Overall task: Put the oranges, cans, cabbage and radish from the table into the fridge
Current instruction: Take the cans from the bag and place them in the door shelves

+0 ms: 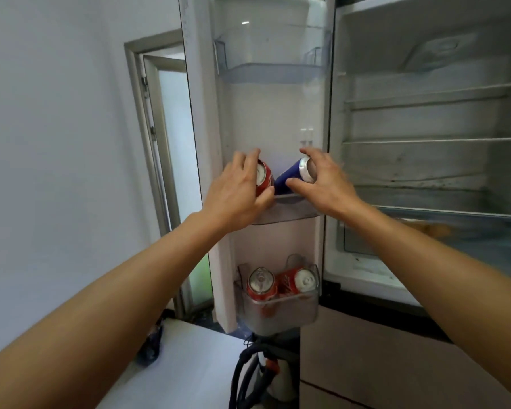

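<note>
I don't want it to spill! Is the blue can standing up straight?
No, tipped. The blue metal drink can leans left, silver top facing the camera, in the right hand, bottom over the clear door shelf.

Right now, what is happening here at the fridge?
A person is loading cans into the open fridge door. The left hand has its grip on a red can, and the right hand has its grip on a blue can; both cans are tilted at the middle door shelf. Two more red cans already stand in the lower door shelf. The main fridge shelves look mostly bare.
</note>
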Action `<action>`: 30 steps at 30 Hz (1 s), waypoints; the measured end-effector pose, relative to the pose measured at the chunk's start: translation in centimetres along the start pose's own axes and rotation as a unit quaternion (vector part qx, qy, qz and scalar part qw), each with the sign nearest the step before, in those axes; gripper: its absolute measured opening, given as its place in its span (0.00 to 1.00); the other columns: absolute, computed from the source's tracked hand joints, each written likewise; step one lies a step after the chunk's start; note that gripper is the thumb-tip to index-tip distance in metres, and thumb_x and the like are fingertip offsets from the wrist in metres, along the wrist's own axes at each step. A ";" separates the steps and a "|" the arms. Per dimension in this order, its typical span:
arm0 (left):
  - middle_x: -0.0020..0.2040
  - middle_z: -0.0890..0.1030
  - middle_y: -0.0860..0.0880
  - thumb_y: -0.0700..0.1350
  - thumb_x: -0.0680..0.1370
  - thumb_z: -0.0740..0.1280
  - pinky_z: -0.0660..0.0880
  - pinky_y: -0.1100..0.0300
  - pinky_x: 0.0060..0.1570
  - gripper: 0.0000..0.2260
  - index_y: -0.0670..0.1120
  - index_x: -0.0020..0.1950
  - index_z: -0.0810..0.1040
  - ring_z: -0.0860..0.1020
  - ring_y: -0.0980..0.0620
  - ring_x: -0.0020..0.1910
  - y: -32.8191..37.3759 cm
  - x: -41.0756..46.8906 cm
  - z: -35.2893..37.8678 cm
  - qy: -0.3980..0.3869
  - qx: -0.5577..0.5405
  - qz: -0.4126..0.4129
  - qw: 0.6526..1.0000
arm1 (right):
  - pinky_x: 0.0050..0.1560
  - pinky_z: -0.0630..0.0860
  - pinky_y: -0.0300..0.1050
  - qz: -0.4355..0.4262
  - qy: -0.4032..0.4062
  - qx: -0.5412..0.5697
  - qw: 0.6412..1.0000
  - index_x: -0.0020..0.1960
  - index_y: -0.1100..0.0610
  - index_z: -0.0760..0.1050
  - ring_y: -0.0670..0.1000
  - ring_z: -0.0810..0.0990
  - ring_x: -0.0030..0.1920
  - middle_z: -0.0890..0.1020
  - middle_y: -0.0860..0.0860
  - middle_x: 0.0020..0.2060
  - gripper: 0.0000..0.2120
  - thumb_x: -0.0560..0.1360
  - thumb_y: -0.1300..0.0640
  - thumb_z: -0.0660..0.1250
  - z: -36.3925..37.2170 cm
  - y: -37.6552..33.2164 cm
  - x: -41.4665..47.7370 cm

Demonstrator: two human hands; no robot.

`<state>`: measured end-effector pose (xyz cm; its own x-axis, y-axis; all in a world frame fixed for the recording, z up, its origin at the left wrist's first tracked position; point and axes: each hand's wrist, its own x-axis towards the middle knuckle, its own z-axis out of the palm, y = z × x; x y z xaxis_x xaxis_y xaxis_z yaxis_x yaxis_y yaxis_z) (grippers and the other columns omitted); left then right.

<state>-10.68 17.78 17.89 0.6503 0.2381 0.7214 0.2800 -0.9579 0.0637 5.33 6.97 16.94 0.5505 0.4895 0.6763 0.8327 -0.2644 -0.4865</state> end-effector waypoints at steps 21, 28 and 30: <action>0.56 0.79 0.51 0.51 0.77 0.63 0.76 0.52 0.51 0.14 0.50 0.61 0.77 0.78 0.50 0.53 -7.8 -23.2 -11.2 -0.140 0.027 -0.114 0.983 | 0.50 0.75 0.50 -0.163 -0.025 -0.078 0.983 0.59 0.51 0.76 0.52 0.78 0.53 0.80 0.50 0.55 0.14 0.76 0.48 0.62 4.7 -15.4 -16.2; 0.55 0.80 0.51 0.51 0.78 0.62 0.74 0.55 0.50 0.14 0.50 0.61 0.76 0.77 0.50 0.53 -16.1 -39.8 -19.9 -0.200 0.113 -0.239 0.943 | 0.51 0.74 0.48 -0.216 -0.164 -0.024 0.962 0.60 0.50 0.76 0.52 0.78 0.55 0.79 0.48 0.57 0.14 0.76 0.48 0.62 15.8 -27.8 -26.3; 0.55 0.80 0.51 0.51 0.78 0.62 0.74 0.55 0.50 0.14 0.49 0.62 0.76 0.77 0.50 0.54 -18.4 -43.8 -22.2 -0.207 0.136 -0.274 0.929 | 0.51 0.73 0.48 -0.241 -0.202 -0.009 0.949 0.62 0.49 0.75 0.52 0.77 0.56 0.78 0.48 0.58 0.15 0.77 0.48 0.61 18.9 -31.3 -28.8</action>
<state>-59.98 21.38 0.42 0.5580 0.7730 0.3016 0.7805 -0.6124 0.1255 -37.73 16.88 2.22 0.0413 0.8346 0.5492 0.9851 0.0578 -0.1619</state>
